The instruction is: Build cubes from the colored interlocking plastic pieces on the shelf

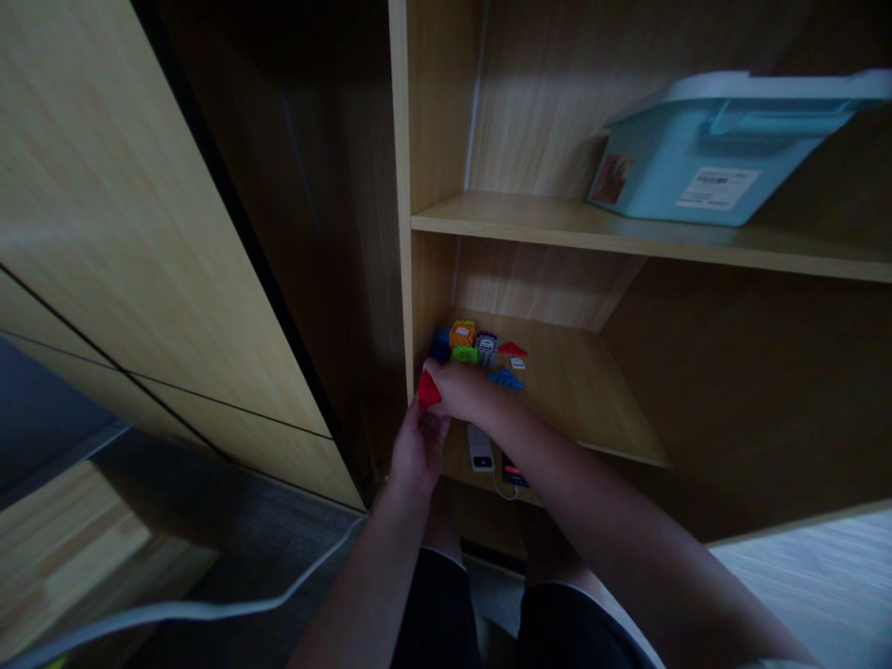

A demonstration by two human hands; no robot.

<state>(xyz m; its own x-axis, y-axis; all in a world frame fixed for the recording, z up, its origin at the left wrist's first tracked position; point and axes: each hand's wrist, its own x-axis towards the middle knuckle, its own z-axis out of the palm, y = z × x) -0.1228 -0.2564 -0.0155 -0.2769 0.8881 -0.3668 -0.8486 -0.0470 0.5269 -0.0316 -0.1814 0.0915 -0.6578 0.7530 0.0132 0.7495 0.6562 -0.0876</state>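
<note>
A small red plastic piece [428,390] is held between my two hands over the front left of the lower shelf. My right hand [454,386] grips it from the right, fingers bent around it. From below, my left hand [418,446] closes on its lower side; some fingertips are hidden. Just behind lie small toy pieces: an orange block [462,334], a green piece [464,354], a grey and purple piece [487,346] and a dark blue piece [439,344]. Farther right are a flat red triangular piece [514,349] and a blue piece [507,378].
A white power bank [480,448] is cabled to a phone-like device [514,472] near the shelf's front edge. The upper shelf [530,218] carries a light blue lidded bin [697,158]. A cabinet upright [402,186] stands left of my hands. A white cable [209,609] crosses the lower left.
</note>
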